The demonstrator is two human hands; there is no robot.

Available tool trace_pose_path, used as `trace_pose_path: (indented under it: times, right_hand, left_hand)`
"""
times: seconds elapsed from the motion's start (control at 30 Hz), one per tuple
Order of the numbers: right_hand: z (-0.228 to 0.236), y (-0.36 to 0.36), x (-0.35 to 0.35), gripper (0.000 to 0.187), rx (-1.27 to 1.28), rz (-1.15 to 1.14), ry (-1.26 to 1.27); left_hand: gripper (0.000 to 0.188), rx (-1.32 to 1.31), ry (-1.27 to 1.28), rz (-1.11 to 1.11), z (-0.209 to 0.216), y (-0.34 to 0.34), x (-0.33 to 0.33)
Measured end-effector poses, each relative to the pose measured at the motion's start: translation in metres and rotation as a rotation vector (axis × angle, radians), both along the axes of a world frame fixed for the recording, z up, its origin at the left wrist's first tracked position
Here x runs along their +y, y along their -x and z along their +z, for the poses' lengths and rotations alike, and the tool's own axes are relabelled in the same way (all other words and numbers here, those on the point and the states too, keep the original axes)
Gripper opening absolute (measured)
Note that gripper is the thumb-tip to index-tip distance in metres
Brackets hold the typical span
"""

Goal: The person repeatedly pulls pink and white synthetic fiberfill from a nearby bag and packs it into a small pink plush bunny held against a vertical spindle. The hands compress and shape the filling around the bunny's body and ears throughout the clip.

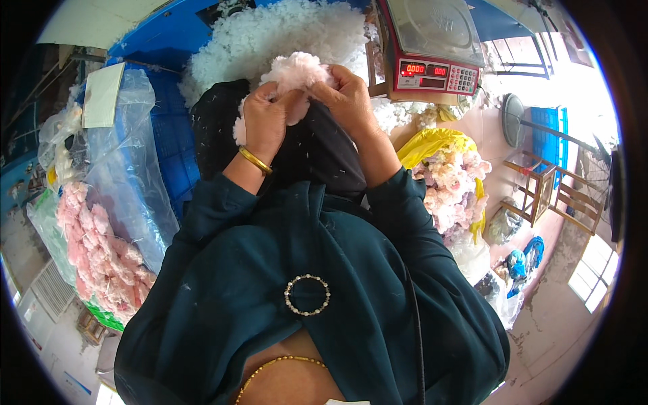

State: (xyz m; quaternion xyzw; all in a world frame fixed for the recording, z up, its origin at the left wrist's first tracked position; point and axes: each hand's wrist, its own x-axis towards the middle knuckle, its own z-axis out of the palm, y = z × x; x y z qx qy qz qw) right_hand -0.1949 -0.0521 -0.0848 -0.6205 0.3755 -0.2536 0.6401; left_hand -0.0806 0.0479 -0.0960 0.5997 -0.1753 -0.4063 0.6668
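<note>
Plush piece (300, 69) is resting between left hand (264, 121) and right hand (347, 101); fibre heap (270, 37) is lying beyond, digital scale (439, 67) standing rightward.

Pinkish flr (487, 121), w/ yellow bag (437, 142), wdn stool (543, 187), blue crate (548, 133)

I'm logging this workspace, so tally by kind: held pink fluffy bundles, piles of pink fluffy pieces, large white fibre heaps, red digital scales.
Held pink fluffy bundle: 1
Piles of pink fluffy pieces: 2
Large heap of white fibre: 1
Red digital scale: 1
Total: 5
</note>
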Motion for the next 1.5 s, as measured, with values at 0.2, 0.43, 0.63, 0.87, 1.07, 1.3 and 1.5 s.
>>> trace_pose_path:
  times: [0.2, 0.43, 0.63, 0.87, 1.07, 1.3, 1.5]
  right_hand:
    - [-0.006, 0.006, -0.002, 0.026, 0.049, 0.029, 0.028]
    - [-0.008, 0.009, -0.011, 0.021, 0.008, 0.1, -0.119]
    - [0.008, 0.009, -0.014, 0.03, 0.244, 0.095, 0.242]
    - [0.008, 0.011, -0.017, 0.039, 0.317, 0.116, 0.341]
    - [0.011, 0.009, -0.021, 0.034, 0.313, 0.152, 0.406]
    - [0.02, 0.008, -0.023, 0.03, 0.359, 0.2, 0.548]
    - [0.013, 0.01, -0.019, 0.029, 0.259, 0.22, 0.51]
  left_hand:
    - [0.009, 0.125, -0.018, -0.055, 0.007, 0.002, 0.001]
    - [0.007, -0.118, -0.056, -0.106, -0.009, -0.003, 0.008]
    - [0.009, -0.114, 0.014, -0.037, -0.012, 0.007, 0.004]
    - [0.021, -0.488, 0.039, -0.114, -0.024, -0.001, 0.002]
    - [0.03, -0.69, 0.078, -0.072, -0.006, 0.0, -0.006]
    - [0.019, -0.322, 0.051, -0.124, -0.022, 0.0, 0.001]
    - [0.008, -0.049, -0.023, -0.164, -0.008, -0.005, 0.003]
